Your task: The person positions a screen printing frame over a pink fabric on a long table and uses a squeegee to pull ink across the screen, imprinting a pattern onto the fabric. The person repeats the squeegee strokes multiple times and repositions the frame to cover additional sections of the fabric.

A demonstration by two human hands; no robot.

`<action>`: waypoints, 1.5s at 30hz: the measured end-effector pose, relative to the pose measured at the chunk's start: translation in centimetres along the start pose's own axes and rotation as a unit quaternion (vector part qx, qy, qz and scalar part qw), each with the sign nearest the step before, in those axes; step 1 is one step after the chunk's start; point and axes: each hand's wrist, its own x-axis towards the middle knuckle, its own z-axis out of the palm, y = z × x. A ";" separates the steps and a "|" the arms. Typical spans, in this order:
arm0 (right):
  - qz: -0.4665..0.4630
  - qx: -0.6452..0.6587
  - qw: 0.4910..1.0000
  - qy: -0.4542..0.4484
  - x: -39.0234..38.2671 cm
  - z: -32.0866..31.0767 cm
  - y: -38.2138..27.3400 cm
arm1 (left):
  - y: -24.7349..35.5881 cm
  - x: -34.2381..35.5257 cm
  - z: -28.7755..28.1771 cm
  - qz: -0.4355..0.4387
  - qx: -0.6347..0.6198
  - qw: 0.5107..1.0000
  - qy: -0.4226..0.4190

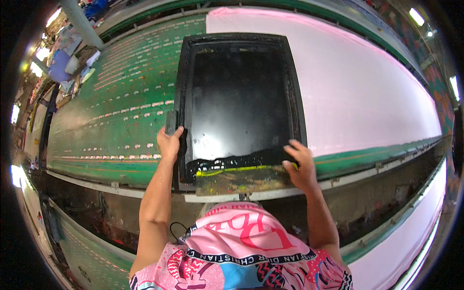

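A black printing screen frame (181,87) lies in front of me across a green table, its dark mesh (239,92) shiny. Along its near end runs a band of wet black ink (263,157). Behind that band, on my side, a stained squeegee board (241,182) with yellow smears lies across the frame. My left hand (169,144) is closed round the frame's left edge, below a small dark block (171,121). At the squeegee's right end my right hand (303,166) hovers over the frame's right rail, fingers apart and slightly blurred.
Pale pink fabric (362,92) covers the table to the right. On the left, bare green tabletop (111,121) carries rows of whitish marks. A pale rail (348,180) runs along the near edge. Behind me stands another table with pale cloth (406,241).
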 end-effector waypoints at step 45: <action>-0.097 -0.178 0.973 -0.109 5.6 11.4 -9.7 | -4.7 0.4 1.3 0.063 0.057 0.994 0.067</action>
